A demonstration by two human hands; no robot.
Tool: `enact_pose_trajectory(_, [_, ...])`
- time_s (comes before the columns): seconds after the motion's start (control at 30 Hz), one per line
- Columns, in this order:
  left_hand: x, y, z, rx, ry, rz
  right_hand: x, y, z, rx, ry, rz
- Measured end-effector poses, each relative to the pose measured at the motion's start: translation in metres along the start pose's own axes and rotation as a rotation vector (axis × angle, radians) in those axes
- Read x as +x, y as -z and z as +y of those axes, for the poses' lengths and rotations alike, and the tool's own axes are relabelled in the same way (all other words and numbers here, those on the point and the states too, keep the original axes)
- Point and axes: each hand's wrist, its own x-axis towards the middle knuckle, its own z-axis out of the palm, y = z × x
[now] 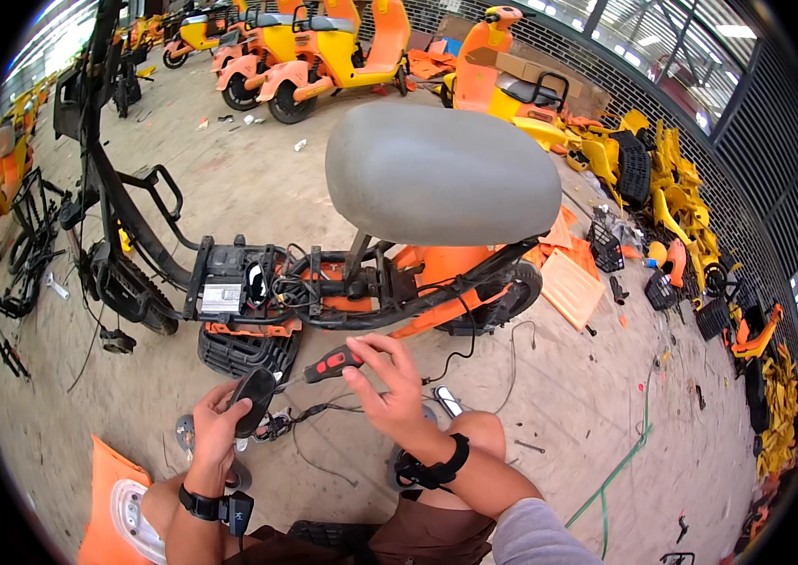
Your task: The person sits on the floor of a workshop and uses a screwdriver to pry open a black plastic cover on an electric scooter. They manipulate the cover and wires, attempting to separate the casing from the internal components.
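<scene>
My left hand grips a black oval part low in front of the stripped scooter frame. My right hand holds a black-and-red screwdriver handle, its shaft pointing left at the oval part. Below them, dark cables and connectors lie over the floor. The frame carries a grey seat and exposed wiring with a silver box.
Orange panels and yellow body parts lie along the right wall. Yellow-orange scooters line the back. Bare frames crowd the left. An orange piece lies beside my left leg, a green strap at right.
</scene>
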Motion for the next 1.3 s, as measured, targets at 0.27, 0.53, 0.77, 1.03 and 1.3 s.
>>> enact_pose_trajectory(0.27, [0.01, 0.009, -0.01, -0.022, 0.038, 0.043, 0.007, 0.001, -0.006, 0.028, 0.026, 0.037])
enact_pose_trajectory(0.53, [0.01, 0.011, -0.013, -0.029, 0.05, -0.007, 0.005, -0.002, -0.006, 0.098, 0.035, -0.02])
enact_pose_trajectory(0.77, [0.008, 0.004, -0.01, -0.037, 0.058, -0.033, 0.002, 0.003, -0.006, 0.165, -0.029, -0.013])
enact_pose_trajectory(1.03, [0.003, 0.006, -0.012, -0.058, 0.089, -0.04, 0.006, 0.001, -0.006, 0.074, 0.004, -0.049])
enact_pose_trajectory(1.3, [0.0, -0.002, -0.014, -0.105, 0.257, -0.071, 0.003, 0.002, 0.003, 0.084, -0.044, 0.012])
